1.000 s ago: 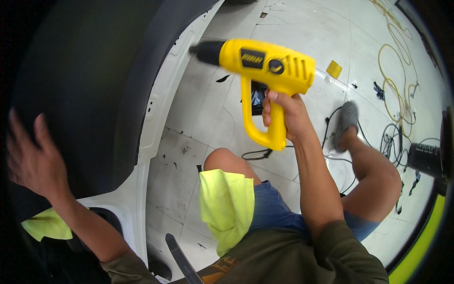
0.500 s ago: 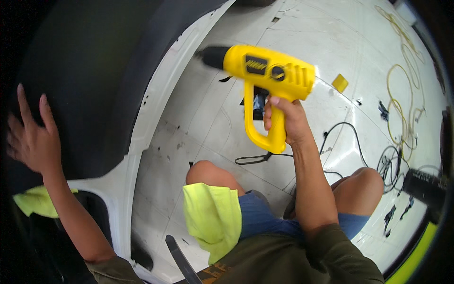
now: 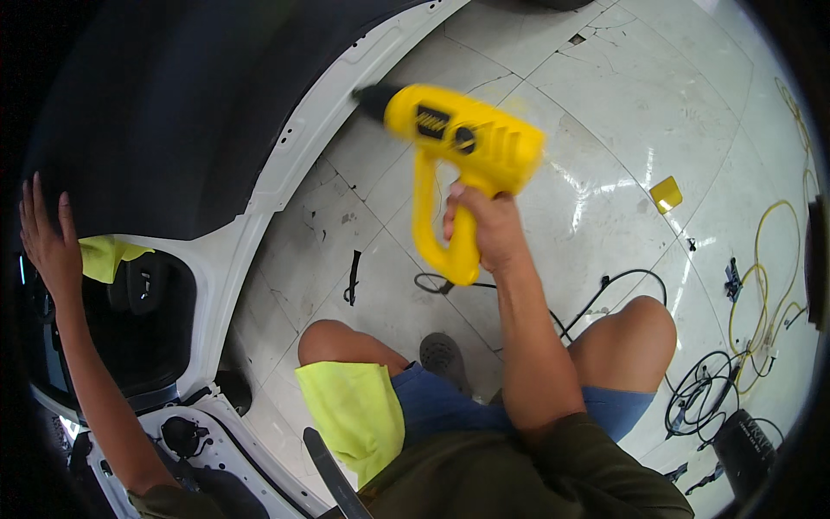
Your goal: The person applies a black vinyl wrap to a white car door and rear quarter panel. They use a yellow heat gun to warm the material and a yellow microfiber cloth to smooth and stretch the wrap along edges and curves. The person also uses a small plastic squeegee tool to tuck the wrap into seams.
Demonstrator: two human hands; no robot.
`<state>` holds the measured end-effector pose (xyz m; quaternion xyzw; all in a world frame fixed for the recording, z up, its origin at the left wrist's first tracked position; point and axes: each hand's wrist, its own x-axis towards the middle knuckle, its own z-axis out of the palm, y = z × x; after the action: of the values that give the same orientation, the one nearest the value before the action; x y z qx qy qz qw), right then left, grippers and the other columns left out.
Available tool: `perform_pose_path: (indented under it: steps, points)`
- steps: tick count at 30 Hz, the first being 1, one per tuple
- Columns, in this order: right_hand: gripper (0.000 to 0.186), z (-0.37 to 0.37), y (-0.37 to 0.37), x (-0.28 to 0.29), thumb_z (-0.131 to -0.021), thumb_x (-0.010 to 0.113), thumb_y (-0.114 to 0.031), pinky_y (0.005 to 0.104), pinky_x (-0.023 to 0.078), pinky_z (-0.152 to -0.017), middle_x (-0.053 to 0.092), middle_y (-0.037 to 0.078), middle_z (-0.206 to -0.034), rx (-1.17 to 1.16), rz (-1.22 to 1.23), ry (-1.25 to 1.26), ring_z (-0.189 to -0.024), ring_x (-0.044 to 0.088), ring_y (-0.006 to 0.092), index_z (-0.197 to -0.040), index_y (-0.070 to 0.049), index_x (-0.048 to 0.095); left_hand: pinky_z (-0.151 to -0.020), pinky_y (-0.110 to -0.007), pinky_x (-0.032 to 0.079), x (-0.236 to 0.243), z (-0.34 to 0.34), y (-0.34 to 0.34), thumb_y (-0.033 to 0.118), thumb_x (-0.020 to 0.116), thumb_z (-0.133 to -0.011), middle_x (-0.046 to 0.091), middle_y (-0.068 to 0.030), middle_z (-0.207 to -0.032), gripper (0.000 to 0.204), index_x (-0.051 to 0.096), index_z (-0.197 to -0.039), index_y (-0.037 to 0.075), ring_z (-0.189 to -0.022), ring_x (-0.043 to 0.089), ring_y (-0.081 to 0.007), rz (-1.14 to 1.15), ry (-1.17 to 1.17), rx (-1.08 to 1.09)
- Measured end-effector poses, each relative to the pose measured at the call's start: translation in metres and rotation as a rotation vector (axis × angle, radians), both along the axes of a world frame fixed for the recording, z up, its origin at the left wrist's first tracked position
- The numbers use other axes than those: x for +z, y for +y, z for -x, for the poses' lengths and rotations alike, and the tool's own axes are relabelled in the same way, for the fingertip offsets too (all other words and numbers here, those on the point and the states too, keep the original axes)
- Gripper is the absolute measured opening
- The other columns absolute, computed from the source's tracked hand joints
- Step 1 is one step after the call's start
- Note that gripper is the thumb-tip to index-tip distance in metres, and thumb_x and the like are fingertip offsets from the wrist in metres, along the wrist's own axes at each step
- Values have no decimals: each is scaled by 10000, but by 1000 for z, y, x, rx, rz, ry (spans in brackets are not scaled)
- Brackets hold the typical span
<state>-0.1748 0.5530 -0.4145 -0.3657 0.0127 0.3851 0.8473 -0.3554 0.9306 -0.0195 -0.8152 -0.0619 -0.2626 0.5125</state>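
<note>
Yellow heat gun (image 3: 462,147), nozzle toward dark car panel (image 3: 173,112)

Car workshop: white car body (image 3: 285,164), cables (image 3: 761,294) on tiled floor (image 3: 605,78).

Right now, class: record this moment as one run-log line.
left hand: flat on dark panel | right hand: grips yellow heat gun, nozzle toward panel's white edge | yellow cloth: on thigh
</note>
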Motion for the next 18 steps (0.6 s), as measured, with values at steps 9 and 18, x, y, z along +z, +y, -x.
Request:
perform_pose_path:
  steps: [9, 18]
  points:
    - [160, 14, 3, 5, -816, 640, -118, 295, 471, -501, 562, 61, -645, 66, -92, 23, -519, 567, 157, -909, -5, 574, -1099, -578, 220, -3, -32, -12, 590, 357, -950, 207, -272, -1480, 644, 222, -1499, 282, -1385, 173, -461, -279, 58, -53]
    - [185, 63, 35, 6, -795, 631, -63, 281, 451, -524, 557, 40, -655, 226, -147, 93, -509, 531, 142, -961, -22, 560, -1074, -629, 225, -8, -27, -8, 626, 365, -929, 172, -288, -1489, 672, 206, -1497, 304, -1380, 168, -496, -244, 79, -19]
